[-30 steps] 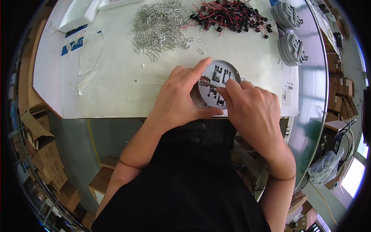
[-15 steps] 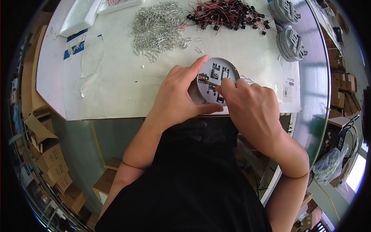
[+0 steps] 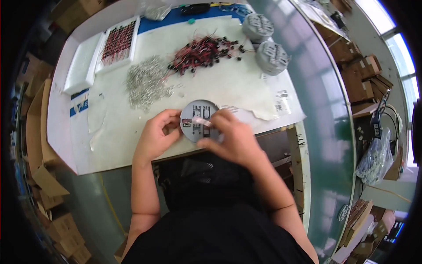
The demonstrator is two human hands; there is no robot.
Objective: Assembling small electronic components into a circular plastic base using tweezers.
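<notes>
A round grey plastic housing with dark slots and small metal fittings lies near the table's front edge. My left hand curls its fingers and thumb against its left rim. At the right side is my right hand, its thumb low by the rim and its fingers higher, smeared by motion. A blurred, pale pinkish strip lies across the housing's face and reaches the right fingertips; whether they hold it is unclear. Beyond the housing are a heap of small bent metal clips and a pile of black parts with red wires.
Two stacks of grey round housings stand at the back right. At the back left are a white foam tray and another tray with rows of wired parts. Torn paper lies right of the housing. Cardboard boxes stand left of the table.
The view has shifted, showing more of the table's far side. My right hand has opened its curled fingers and drawn back from the housing's middle to its right side. The left hand stays at the left rim.
</notes>
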